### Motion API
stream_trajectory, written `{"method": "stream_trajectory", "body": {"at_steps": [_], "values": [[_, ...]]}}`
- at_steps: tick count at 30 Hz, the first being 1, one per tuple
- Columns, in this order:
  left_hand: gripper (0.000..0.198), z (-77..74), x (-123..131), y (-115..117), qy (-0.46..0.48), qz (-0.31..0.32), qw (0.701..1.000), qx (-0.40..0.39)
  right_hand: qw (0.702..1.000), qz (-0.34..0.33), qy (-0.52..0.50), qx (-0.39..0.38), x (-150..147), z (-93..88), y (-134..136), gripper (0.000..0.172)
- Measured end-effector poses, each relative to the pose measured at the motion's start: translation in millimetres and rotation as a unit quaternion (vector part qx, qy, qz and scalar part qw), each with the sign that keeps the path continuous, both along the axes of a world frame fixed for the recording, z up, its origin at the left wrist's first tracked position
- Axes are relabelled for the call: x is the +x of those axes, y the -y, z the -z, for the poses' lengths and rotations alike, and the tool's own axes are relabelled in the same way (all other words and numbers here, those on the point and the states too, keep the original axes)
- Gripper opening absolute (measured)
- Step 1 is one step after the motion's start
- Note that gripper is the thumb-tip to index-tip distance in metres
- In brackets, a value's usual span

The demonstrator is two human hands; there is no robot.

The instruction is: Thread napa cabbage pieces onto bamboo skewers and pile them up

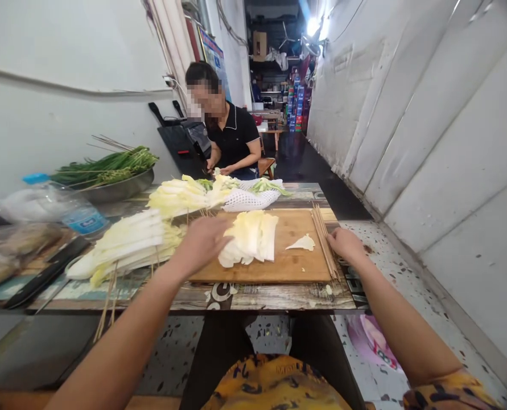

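Observation:
Cut napa cabbage leaves (255,236) lie overlapped on a wooden cutting board (293,270). Beside their left edge is my left hand (206,239), its fingers stretched toward the leaves and holding nothing I can see. A bundle of bamboo skewers (324,239) runs along the board's right edge. My right hand (346,245) is at these skewers, thumb and fingers pinched together on the outer side; how many it grips is hidden. A small cabbage scrap (303,243) lies between the leaves and the skewers. Skewered cabbage leaves (127,242) are piled left of the board.
A black-handled knife (48,270) and a water bottle (76,208) are on the left. Behind stands a metal bowl (125,185) of skewered greens (108,168). Across the table sits a person (236,134) near white foam netting (253,196). A pink bucket (368,339) stands below right.

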State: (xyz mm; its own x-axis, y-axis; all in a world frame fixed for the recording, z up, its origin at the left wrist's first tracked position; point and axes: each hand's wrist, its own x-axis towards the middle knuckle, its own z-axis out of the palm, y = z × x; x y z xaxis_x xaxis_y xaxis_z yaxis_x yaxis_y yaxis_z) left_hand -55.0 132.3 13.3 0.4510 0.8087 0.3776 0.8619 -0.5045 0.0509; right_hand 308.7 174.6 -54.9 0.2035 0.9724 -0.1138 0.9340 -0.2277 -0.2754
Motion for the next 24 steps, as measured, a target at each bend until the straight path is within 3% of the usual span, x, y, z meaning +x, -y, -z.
{"method": "stream_trajectory", "body": {"at_steps": [2,5,9,17,20,24], "values": [[0.032,10.0,28.7,0.0,0.003,0.066,0.998,-0.01,1.0,-0.006,-0.007,-0.018,2.7,2.0,-7.0,0.029],[0.025,21.4,59.8,2.9,-0.067,0.128,0.989,-0.032,0.999,-0.012,-0.024,-0.047,7.5,2.3,-18.0,0.03],[0.023,33.8,84.2,7.1,-0.135,0.154,0.978,-0.042,0.995,-0.003,-0.062,-0.084,10.2,5.6,-29.7,0.03],[0.018,49.9,97.5,7.8,-0.177,0.136,0.975,-0.002,0.986,0.017,-0.133,-0.102,11.9,9.9,-33.8,0.03],[0.022,49.1,100.0,9.1,-0.195,0.134,0.972,0.02,0.984,0.027,-0.143,-0.104,11.5,8.5,-35.9,0.03],[0.031,42.0,97.6,8.7,-0.126,0.125,0.981,0.083,0.979,0.044,-0.168,-0.111,12.3,9.7,-41.1,0.032]]}}
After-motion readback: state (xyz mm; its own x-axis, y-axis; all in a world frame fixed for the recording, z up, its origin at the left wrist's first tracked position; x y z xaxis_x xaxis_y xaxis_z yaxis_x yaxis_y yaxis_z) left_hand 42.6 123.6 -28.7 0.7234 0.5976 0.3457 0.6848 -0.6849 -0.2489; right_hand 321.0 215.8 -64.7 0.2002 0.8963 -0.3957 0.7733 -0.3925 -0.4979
